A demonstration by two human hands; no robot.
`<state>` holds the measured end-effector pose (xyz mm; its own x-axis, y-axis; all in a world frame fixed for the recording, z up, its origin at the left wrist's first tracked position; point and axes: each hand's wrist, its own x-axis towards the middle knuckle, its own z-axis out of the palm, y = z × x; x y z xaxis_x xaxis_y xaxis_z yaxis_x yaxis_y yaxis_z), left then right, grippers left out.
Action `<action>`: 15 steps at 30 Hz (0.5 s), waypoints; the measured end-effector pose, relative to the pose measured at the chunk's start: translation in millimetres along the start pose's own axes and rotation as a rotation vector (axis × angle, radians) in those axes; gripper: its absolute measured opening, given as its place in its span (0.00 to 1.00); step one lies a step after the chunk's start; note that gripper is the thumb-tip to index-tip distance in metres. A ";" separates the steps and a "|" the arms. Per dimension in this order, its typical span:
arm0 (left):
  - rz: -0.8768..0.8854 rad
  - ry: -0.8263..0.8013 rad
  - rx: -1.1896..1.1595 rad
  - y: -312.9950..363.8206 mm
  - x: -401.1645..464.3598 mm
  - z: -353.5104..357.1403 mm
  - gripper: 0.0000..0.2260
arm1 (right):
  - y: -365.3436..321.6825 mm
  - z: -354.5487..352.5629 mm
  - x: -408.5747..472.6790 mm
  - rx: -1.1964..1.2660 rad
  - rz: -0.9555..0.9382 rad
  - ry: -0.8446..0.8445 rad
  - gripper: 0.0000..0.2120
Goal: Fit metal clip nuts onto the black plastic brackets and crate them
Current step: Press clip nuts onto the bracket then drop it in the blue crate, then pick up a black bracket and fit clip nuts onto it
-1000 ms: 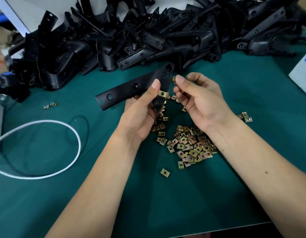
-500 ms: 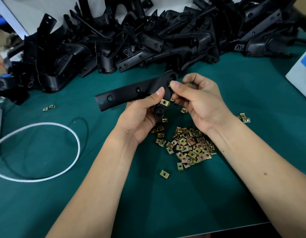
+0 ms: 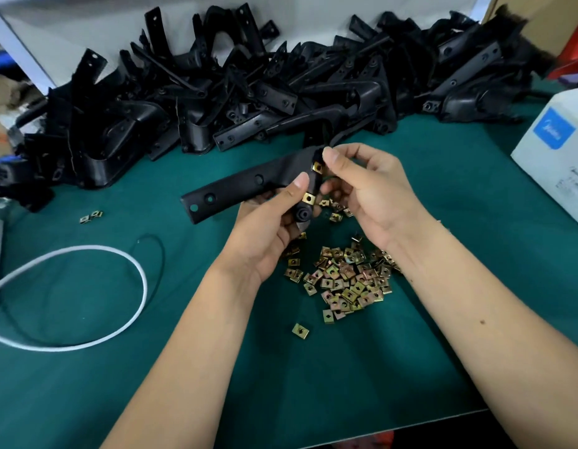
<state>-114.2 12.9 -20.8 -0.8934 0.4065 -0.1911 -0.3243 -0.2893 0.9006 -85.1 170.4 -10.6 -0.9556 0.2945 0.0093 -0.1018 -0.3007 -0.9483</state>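
A green mat [image 3: 362, 377] covered the table and carried everything else. Across its far side sprawled a heap of black plastic brackets [image 3: 281, 95], tangled together and reaching nearly from one edge of the view to the other. A white box [image 3: 553, 157] with a blue label stood at the far right, and a white cable [image 3: 132, 264] looped over the mat at the left.

Above the middle of the mat, the person held one bracket [image 3: 242, 186] off the surface, its long arm pointing left with several holes along it. The left hand [image 3: 268, 228] gripped the bracket near its bend, thumb pressed on the upper face and fingers curled beneath. The right hand [image 3: 372, 192] met it from the right, thumb and forefinger pinching a clip nut [image 3: 317, 167] at the bracket's edge; whether that nut was fully seated could not be told. A second clip nut [image 3: 308, 198] sat on the same edge just below, beside the left thumb.

Below the hands lay a pile of loose clip nuts [image 3: 346, 283], brassy and square. One stray nut [image 3: 300, 330] lay apart, nearer the person, and two nuts [image 3: 91, 217] lay well off to the left.
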 end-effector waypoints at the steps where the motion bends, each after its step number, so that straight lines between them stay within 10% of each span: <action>1: -0.030 -0.014 -0.020 0.0 -1.4 2.0 0.07 | -2.8 -3.9 -2.1 -0.006 -0.005 -0.007 0.05; 10: 0.002 -0.190 0.283 -19.2 -2.2 69.6 0.24 | -37.7 -68.1 -44.6 -0.265 -0.186 0.226 0.11; 15: 0.118 -0.359 0.482 -50.4 -8.7 162.4 0.11 | -64.4 -148.8 -99.4 -0.278 -0.256 0.509 0.08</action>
<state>-39.6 164.6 -1.1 -0.7270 0.6866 -0.0116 0.0223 0.0405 0.9989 57.6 295.5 2.3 -0.6520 0.7412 0.1597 -0.1688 0.0635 -0.9836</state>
